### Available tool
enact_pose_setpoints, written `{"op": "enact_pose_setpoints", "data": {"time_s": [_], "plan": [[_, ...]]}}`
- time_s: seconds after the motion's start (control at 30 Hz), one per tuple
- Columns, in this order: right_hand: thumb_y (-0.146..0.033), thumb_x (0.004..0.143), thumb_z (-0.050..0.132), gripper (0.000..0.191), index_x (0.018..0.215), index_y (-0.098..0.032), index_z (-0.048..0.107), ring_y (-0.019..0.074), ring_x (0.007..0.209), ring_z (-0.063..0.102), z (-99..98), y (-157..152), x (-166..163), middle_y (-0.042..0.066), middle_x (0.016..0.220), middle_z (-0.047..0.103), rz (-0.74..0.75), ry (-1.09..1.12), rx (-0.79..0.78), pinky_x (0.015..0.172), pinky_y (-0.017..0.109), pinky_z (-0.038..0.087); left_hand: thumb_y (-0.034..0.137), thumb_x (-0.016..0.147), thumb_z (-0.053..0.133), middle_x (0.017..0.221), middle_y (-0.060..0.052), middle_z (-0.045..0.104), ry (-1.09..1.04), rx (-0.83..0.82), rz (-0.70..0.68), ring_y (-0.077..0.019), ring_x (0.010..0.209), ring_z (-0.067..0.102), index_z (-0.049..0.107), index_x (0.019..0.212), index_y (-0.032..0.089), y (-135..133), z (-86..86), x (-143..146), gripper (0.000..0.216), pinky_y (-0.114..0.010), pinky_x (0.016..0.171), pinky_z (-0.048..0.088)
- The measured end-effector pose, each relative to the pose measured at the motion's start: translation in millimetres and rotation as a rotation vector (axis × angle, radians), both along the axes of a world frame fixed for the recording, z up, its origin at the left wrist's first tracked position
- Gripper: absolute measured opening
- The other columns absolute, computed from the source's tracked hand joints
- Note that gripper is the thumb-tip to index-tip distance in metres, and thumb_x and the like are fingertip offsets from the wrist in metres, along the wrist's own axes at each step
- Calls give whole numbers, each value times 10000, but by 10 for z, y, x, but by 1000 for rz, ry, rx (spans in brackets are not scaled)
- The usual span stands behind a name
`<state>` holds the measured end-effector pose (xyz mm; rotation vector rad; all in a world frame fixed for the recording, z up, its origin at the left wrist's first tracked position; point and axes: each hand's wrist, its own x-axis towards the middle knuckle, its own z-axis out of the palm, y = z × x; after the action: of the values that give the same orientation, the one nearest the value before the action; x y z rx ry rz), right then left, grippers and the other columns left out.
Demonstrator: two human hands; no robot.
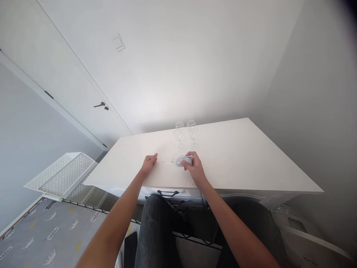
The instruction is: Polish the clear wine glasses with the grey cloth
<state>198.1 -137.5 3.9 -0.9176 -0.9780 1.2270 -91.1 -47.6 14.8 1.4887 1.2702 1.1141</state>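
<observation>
Left hand (150, 163) curled beside foot of wine glass (176, 161), grip unclear. Glass sideways over bench (237, 160), stem pointing left. Two upright glasses (179, 134) behind. Cloth (187, 160) at bowl, pinched by right hand (194, 165).

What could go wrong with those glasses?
The sideways glass might slip if the right hand, at its bowl with a pale cloth, loosens its grip. Swung towards the wall, it could knock the two standing glasses over, and they might break.
</observation>
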Motion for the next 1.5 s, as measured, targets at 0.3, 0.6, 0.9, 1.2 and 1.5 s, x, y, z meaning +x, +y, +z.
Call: {"op": "enact_pose_setpoints", "data": {"time_s": [0.3, 0.6, 0.9, 1.2, 1.5], "plan": [[-446, 831, 836, 404, 1103, -273, 593, 165, 675, 550, 17, -88, -10, -26, 831, 598, 72, 38, 3, 670, 351, 470, 464, 1050, 667, 1027, -65, 660, 172, 286, 187, -247, 975, 595, 664, 974, 248, -779, 569, 289, 229, -352, 869, 442], [-576, 855, 878, 495, 1129, -272, 600, 144, 708, 529, 87, -209, 13, -13, 897, 616, 243, 344, 59, 706, 336, 450, 250, 824, 955, 820, -64, 706, 837, 393, -142, -289, 828, 609, 795, 1002, 267, -1162, 847, 711, 240, -401, 958, 398], [-662, 963, 742, 441, 1055, -233, 689, 148, 766, 466, 235, -309, 72, 6, 881, 536, 333, 466, 133, 689, 303, 396, 657, 979, 669, 576, 19, 505, 555, -204, -181, -159, 577, 496, 727, 819, 184, -1645, 1014, 752, 502, -278, 638, 330], [-372, 856, 831, 547, 1308, -289, 534, 199, 1001, 642, 145, -140, 146, 26, 1122, 659, -216, 476, 96, 867, 339, 534, 741, 928, 662, 559, 33, 482, 434, -136, 112, -161, 573, 553, 666, 773, 190, -1642, 935, 872, 572, -280, 653, 422], [-166, 1023, 519, 304, 1317, -189, 590, 331, 1564, 465, 97, -271, -91, 176, 1519, 648, -152, -629, 1004, 1360, 630, 229, 328, 992, 595, 551, 3, 520, 1142, 150, 232, -157, 545, 361, 568, 693, 213, -1687, 967, 1238, 321, -311, 628, 268]]}}
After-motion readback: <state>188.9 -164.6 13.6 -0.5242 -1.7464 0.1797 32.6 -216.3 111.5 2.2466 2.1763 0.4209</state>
